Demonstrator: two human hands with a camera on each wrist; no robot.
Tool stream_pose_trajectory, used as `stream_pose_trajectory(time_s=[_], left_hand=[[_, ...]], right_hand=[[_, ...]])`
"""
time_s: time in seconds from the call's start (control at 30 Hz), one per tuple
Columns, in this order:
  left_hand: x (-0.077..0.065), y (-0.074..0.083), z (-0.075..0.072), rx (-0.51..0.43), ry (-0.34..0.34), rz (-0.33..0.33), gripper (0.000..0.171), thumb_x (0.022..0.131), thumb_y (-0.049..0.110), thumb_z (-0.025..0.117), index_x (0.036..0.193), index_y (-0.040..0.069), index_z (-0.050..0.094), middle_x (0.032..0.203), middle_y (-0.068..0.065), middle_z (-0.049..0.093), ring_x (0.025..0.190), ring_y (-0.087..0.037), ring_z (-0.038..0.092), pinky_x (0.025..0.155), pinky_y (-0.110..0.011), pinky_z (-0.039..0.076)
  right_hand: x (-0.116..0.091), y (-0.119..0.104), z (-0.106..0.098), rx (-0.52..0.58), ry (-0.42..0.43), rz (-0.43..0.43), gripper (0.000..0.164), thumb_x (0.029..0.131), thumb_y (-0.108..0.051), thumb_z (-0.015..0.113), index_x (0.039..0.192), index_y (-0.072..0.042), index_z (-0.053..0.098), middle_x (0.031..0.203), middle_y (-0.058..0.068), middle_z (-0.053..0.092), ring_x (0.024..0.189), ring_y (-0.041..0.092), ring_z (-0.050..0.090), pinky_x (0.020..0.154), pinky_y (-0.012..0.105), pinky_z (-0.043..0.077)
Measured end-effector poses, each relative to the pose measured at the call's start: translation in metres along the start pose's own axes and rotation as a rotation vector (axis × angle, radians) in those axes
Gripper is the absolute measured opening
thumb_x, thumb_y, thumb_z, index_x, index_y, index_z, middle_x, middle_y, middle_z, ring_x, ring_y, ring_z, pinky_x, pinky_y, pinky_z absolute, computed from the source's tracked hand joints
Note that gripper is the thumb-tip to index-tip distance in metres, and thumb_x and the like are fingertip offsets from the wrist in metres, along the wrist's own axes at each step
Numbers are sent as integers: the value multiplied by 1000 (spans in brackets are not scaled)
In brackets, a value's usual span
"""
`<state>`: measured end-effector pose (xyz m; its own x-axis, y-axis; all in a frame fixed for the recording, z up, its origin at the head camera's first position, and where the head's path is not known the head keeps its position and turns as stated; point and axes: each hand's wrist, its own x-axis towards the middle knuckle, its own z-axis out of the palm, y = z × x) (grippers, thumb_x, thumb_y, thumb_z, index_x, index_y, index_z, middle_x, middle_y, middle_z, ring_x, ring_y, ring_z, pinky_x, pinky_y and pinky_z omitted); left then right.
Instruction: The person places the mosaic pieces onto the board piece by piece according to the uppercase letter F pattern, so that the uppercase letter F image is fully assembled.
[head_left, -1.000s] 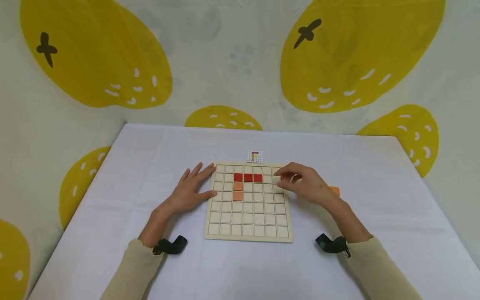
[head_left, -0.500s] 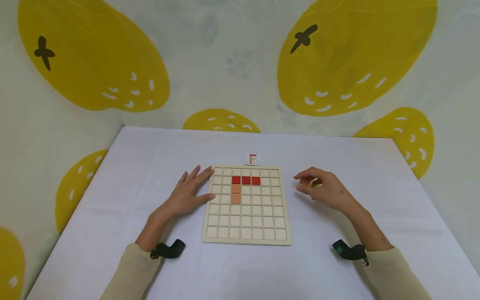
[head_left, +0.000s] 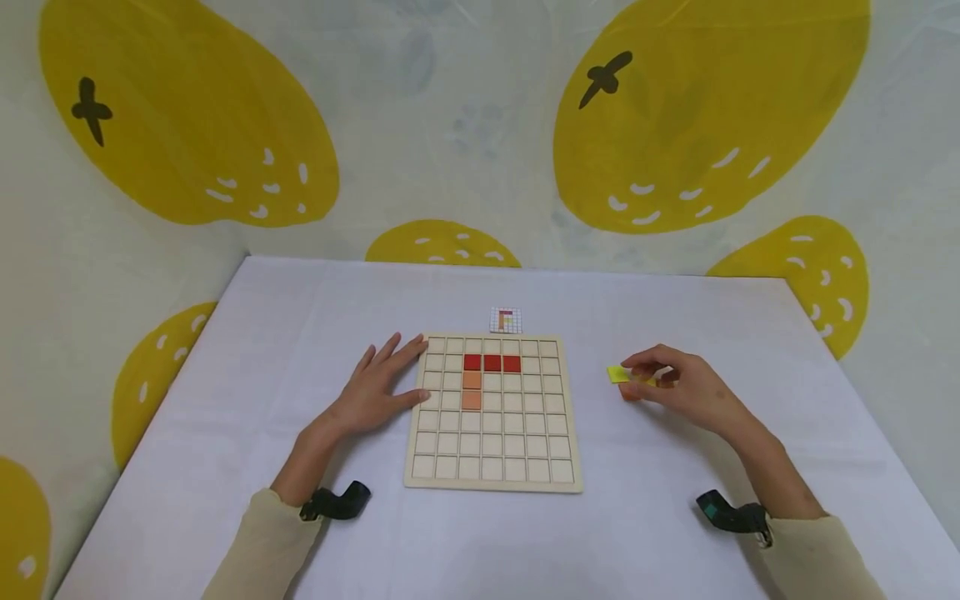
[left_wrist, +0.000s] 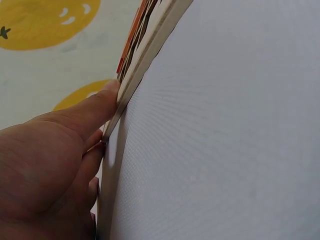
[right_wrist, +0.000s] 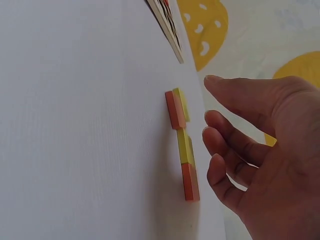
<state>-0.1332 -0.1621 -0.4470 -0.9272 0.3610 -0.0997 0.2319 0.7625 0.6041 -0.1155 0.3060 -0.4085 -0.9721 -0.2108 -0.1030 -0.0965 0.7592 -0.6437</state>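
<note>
My left hand (head_left: 375,387) rests at the left edge of a wooden grid board (head_left: 491,482), its fingers spread. The left wrist view shows the thumb (left_wrist: 100,102) touching the board's rim. Three red tiles (head_left: 492,363) lie in a row on the board, with two light orange tiles (head_left: 472,390) below the leftmost one. Over loose tiles right of the board hovers my right hand (head_left: 678,387), fingers loosely bent and holding nothing. A yellow tile (head_left: 617,374) and an orange tile (head_left: 628,393) show beneath its fingertips. Two yellow tiles (right_wrist: 185,147) and two orange tiles (right_wrist: 175,110) appear in the right wrist view, apart from the fingers.
A small pattern card (head_left: 506,320) with a coloured grid lies just behind the board. White cloth (head_left: 322,292) covers the table, and a fabric wall printed with yellow fruit (head_left: 442,242) stands at its back edge.
My right hand has moved right, from the board's right edge to above the loose tiles. The left hand stays at the board, and the tiles on the board look the same.
</note>
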Motion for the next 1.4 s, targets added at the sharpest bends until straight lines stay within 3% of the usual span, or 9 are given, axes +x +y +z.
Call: stream_pose_trajectory(time_s=[0.17, 0.47, 0.7, 1.1, 1.3, 1.4], left_hand=[[-3, -1, 1, 0, -12, -10, 82, 96, 36, 75, 164, 20, 34, 173, -2, 32, 165, -34, 11, 133, -61, 0], [-4, -2, -2, 0, 0, 1, 82, 96, 35, 75, 164, 20, 34, 172, -3, 32, 165, -35, 11, 133, -61, 0], [-4, -3, -2, -5, -1, 7, 81, 96, 35, 75, 164, 20, 34, 173, -3, 32, 165, -34, 10, 133, -61, -1], [-4, -4, -1, -7, 0, 10, 81, 96, 35, 75, 164, 20, 34, 173, -2, 31, 165, -34, 11, 133, -62, 0], [-1, -1, 0, -4, 0, 9, 81, 96, 35, 74, 165, 20, 34, 173, -2, 31, 165, -33, 11, 133, -61, 0], [-1, -1, -1, 0, 1, 7, 81, 96, 34, 74, 165, 20, 34, 173, -2, 31, 165, -34, 11, 133, -61, 1]], right_hand=[[-5, 6, -1, -25, -6, 3, 39, 90, -30, 83, 124, -13, 72, 116, 8, 72, 101, 21, 59, 82, 16, 51], [-5, 17, 0, -50, -13, -32, 45, 85, -25, 88, 125, -14, 71, 123, 7, 69, 101, 16, 54, 84, 17, 49], [0, 18, 4, -99, -15, -81, 35, 82, -13, 89, 114, -13, 76, 116, 9, 66, 100, 21, 53, 81, 19, 49], [6, 15, 10, -139, -26, -75, 20, 84, -14, 88, 102, -14, 79, 108, 9, 62, 91, 21, 50, 70, 20, 45], [7, 9, 9, -128, -1, -46, 27, 87, -27, 87, 108, -13, 77, 104, 5, 69, 91, 21, 55, 72, 21, 48], [8, 5, 12, -95, 17, -54, 28, 88, -23, 85, 110, -10, 75, 99, 4, 72, 89, 19, 57, 73, 19, 49]])
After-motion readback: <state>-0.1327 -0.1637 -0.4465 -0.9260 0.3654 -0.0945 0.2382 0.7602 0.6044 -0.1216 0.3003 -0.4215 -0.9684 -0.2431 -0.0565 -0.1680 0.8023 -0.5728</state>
